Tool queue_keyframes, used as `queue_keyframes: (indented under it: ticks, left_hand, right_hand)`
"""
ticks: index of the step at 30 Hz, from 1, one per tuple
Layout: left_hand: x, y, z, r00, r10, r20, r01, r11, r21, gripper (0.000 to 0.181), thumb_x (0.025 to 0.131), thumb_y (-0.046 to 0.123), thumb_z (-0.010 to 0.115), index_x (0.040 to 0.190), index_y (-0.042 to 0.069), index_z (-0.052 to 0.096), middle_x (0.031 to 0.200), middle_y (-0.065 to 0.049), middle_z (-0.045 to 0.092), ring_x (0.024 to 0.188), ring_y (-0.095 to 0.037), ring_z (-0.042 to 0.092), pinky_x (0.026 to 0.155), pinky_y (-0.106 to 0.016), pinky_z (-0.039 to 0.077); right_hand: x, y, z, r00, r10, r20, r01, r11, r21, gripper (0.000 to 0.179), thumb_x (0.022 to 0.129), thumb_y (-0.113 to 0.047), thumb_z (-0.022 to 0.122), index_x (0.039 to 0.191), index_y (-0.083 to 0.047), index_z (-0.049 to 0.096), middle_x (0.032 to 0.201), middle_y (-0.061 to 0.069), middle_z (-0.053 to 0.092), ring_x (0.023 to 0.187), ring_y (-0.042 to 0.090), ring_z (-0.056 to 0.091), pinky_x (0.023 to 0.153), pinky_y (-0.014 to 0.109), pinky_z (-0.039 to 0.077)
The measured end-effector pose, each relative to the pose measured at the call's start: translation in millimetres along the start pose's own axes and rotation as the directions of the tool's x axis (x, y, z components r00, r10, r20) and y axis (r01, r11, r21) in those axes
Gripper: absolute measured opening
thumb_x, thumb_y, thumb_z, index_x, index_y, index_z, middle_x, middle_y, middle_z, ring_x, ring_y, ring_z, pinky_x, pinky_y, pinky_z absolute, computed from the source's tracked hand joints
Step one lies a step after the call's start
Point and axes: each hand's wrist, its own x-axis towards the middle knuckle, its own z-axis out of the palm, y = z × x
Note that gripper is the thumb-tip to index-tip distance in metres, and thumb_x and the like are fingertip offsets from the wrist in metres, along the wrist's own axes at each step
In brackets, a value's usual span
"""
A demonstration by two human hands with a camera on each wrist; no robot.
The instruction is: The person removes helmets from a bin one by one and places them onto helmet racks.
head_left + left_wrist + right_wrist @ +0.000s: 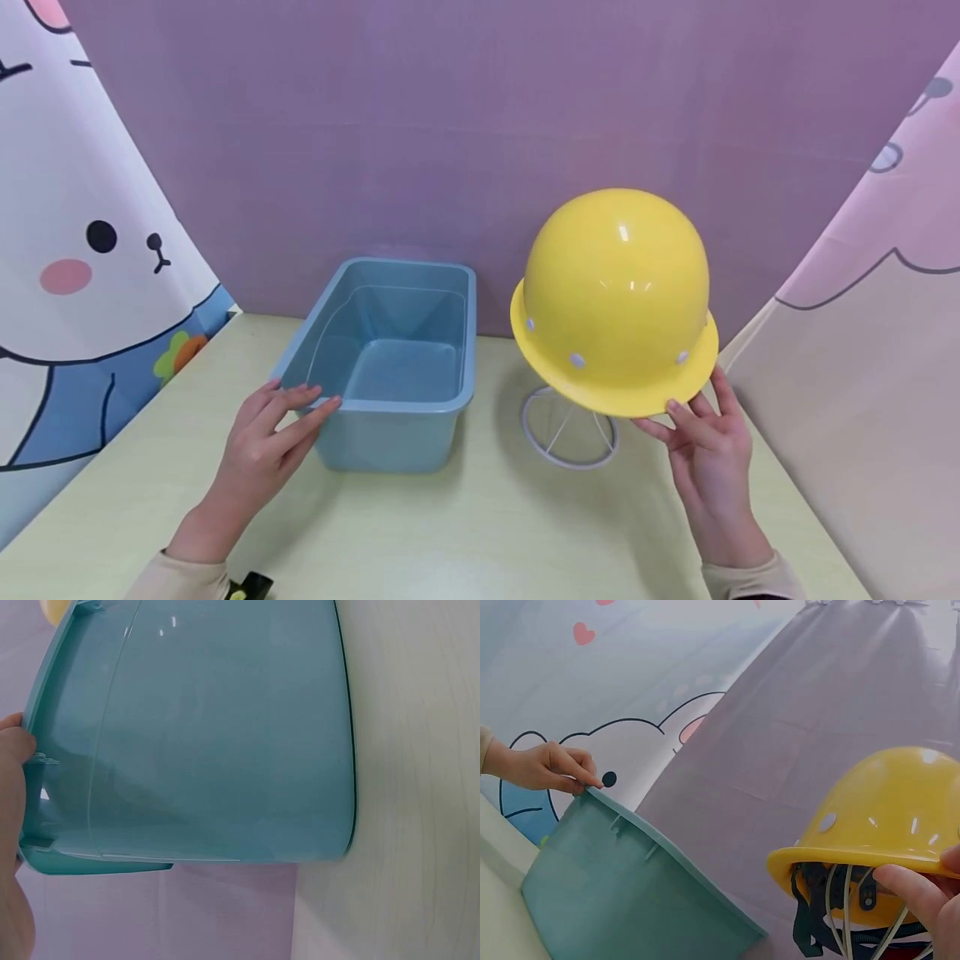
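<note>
A yellow hard hat [618,283] sits tilted over a white wire stand [574,466] on the right side of the table. My right hand [711,458] grips its brim at the near right, with the thumb at the brim's edge and the other fingers beneath. Inside the hat, the right wrist view shows a dark chin strap [802,922] and the stand's wires. To the left is a blue plastic bin [386,442], upright, with nothing seen inside. My left hand [262,442] pinches the rim at its near left corner.
Both things stand on a pale wood-grain table [480,542]. A purple cloth [480,150] hangs close behind them. Cartoon-printed cloths hang at the left [67,167] and right [870,375]. A small black object [251,586] shows by the left sleeve.
</note>
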Motion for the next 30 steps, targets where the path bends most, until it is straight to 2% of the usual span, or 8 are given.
queue_keyframes:
  ticks: [8,14,22,30]
  left_hand:
    - [0.1,1.4,0.3,1.0,-0.003,0.0,0.003,1.0,-0.005,0.043,0.108,0.031,0.045,0.105,0.002,0.076,0.101,-0.02,0.069,0.093,-0.038,0.062,0.116,-0.036,0.026]
    - [0.7,1.6,0.0,1.0,0.001,-0.001,-0.001,1.0,-0.005,0.043,0.108,0.031,0.045,0.105,0.002,0.076,0.1,-0.02,0.068,0.093,-0.039,0.062,0.116,-0.036,0.026]
    - [1.3,-0.1,-1.6,1.0,0.001,-0.005,-0.001,1.0,0.013,0.043,0.108,0.031,0.045,0.104,0.002,0.076,0.1,-0.019,0.068,0.092,-0.039,0.062,0.116,-0.035,0.026]
    - [0.0,-1.2,-0.2,1.0,0.003,-0.001,-0.003,1.0,0.007,0.043,0.108,0.031,0.044,0.105,0.003,0.076,0.1,-0.02,0.068,0.093,-0.04,0.062,0.116,-0.036,0.026]
  right_hand:
    - [0.8,2.6,-0.5,1.0,-0.003,0.0,0.003,0.998,0.059,0.055,0.088,0.033,0.033,0.133,0.002,0.034,0.109,0.024,0.062,0.076,0.028,0.068,0.067,0.052,0.057]
    - [0.5,6.6,-2.3,1.0,-0.002,0.001,0.002,0.995,0.105,0.056,0.089,0.032,0.033,0.134,0.0,0.036,0.11,0.026,0.063,0.085,0.033,0.071,0.068,0.053,0.057]
    - [1.1,6.7,-1.9,1.0,0.018,-0.004,-0.018,0.998,0.066,0.058,0.093,0.025,0.032,0.14,-0.009,0.025,0.11,0.021,0.064,0.083,0.032,0.071,0.07,0.049,0.058]
    - [1.5,4.1,-4.1,1.0,0.017,0.008,-0.018,0.999,0.05,0.059,0.094,0.021,0.031,0.141,-0.013,0.024,0.106,0.019,0.065,0.082,0.032,0.071,0.07,0.048,0.059]
